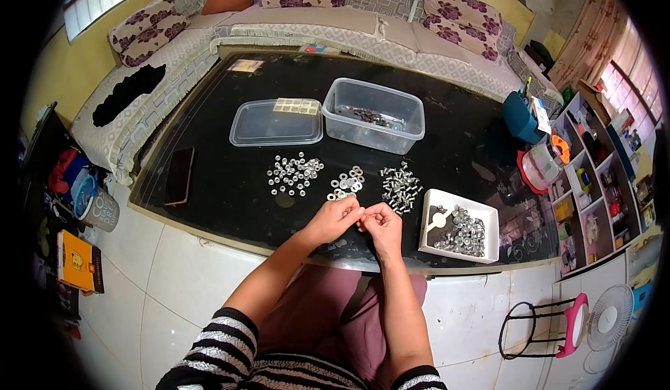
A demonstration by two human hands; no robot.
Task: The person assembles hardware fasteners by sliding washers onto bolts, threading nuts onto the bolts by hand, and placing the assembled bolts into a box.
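Both forearms extend over the near edge of the tabletop (230,180), left hand (331,221) and right hand (384,228) angled inward, fingertips together; whether they pinch a small part I cannot tell. Rightward sits the white box (457,254). Just beyond the left hand lie washers (343,185); beyond the right, screws (400,189), long axes scattered; farther left, nuts (301,172).

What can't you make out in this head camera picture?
Head view: whatever the left hand and right hand may pinch, hidden by the hands themselves.
Head view: exact shapes of the dark pieces in the clear tub, too small.
Head view: the rest of the striped top, cut off by the bottom edge.
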